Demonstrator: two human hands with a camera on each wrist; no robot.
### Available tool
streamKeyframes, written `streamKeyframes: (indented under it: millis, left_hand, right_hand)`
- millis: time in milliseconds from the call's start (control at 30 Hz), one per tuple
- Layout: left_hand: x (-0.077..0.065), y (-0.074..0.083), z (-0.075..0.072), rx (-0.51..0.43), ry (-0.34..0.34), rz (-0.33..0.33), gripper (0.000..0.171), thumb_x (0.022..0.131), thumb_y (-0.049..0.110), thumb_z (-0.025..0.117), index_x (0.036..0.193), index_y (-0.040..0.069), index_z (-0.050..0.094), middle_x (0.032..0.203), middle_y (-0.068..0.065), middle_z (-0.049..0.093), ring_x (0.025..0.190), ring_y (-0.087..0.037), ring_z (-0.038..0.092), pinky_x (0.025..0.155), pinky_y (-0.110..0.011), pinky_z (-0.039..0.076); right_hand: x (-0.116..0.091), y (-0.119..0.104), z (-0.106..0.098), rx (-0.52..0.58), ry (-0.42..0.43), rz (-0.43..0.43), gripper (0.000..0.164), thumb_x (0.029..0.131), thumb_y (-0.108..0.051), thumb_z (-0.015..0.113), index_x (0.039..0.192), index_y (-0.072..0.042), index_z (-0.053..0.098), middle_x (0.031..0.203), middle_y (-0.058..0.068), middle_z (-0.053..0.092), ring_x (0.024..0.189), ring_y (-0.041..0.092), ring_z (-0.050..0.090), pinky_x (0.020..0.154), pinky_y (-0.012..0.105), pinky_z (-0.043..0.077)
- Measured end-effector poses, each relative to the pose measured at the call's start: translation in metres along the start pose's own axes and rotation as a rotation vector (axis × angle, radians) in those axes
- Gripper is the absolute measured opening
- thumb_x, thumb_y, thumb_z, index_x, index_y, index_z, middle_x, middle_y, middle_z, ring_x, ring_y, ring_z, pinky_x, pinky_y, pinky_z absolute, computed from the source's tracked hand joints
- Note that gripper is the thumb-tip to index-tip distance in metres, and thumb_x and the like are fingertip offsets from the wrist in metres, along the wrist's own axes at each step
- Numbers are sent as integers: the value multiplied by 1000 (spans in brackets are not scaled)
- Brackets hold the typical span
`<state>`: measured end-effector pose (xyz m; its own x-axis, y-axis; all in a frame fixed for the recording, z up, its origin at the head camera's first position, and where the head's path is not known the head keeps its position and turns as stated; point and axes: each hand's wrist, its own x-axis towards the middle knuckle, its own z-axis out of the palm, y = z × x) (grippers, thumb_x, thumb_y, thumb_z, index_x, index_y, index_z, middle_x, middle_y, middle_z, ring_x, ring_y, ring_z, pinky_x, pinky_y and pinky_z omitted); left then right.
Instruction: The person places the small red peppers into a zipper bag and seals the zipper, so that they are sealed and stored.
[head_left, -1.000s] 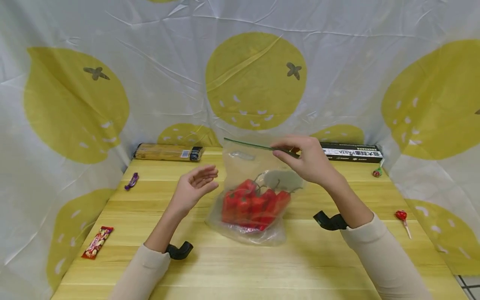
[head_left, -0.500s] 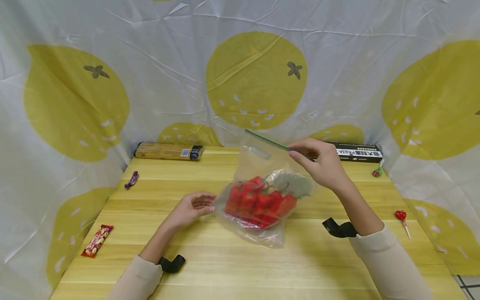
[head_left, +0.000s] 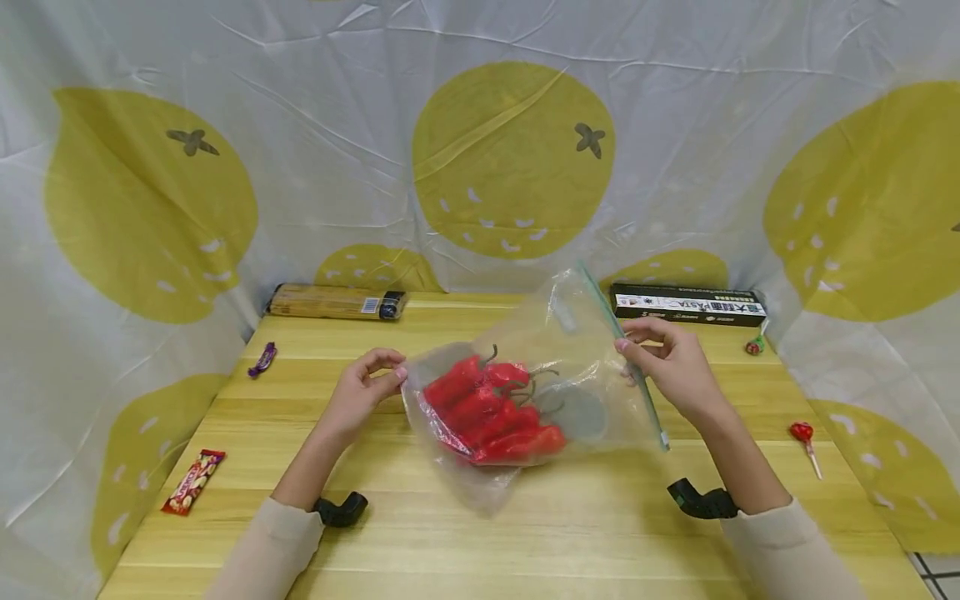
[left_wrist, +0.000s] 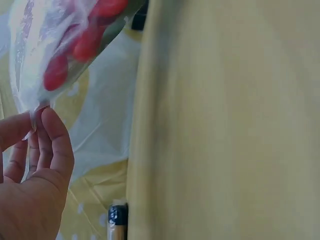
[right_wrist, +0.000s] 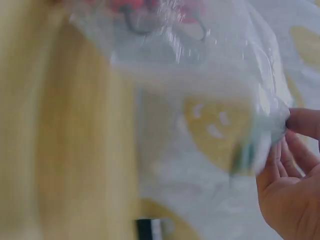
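A clear zip bag with a green zip strip is stretched between both hands above the wooden table. Several red peppers with dark curled stems lie inside, toward its bottom end. My left hand pinches the bag's bottom corner between thumb and fingers, seen close up in the left wrist view, where the peppers hang just beyond the fingertips. At the other end, my right hand pinches the bag at the middle of its zip edge. In the right wrist view the bag is partly blurred.
Along the back lie a pack of spaghetti and a black pasta box. A purple-wrapped candy and a red snack bar are at left. Two lollipops, one green-wrapped and one red, lie at right. A lemon-print curtain surrounds the table.
My left hand has come to the bag and taken its bottom corner. My right hand has moved right and down, tipping the bag sideways so its zip edge faces right.
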<state>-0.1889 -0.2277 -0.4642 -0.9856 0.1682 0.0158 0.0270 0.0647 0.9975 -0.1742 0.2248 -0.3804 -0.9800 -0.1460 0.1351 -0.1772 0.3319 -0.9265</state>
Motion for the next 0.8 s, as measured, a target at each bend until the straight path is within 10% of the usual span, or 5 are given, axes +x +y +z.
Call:
streamKeyframes:
  millis: [300, 500, 800]
  left_hand:
    - [69, -5, 12, 28, 70, -102, 49, 92, 24, 68, 129, -2, 51, 108, -7, 68, 95, -11, 67, 85, -28, 56]
    - [105, -17, 24, 55, 180, -111, 46, 89, 23, 71, 126, -2, 56, 101, -8, 71, 84, -9, 69, 79, -25, 57]
    - [92, -17, 13, 220, 97, -120, 41, 96, 31, 62, 128, 6, 57, 119, -15, 67, 104, -20, 68, 91, -31, 54]
  right_hand:
    - [-6, 84, 5, 151, -95, 360, 41, 97, -25, 61, 127, 0, 49, 90, -4, 66, 70, 9, 63, 62, 29, 57]
    - [6, 110, 10, 189, -84, 438, 37, 98, -20, 59, 126, 1, 48, 86, -2, 65, 68, 12, 66, 62, 31, 58]
    - [5, 104, 5, -1, -76, 378, 48, 99, -33, 55, 132, 0, 45, 110, 15, 59, 83, 23, 67, 71, 37, 59]
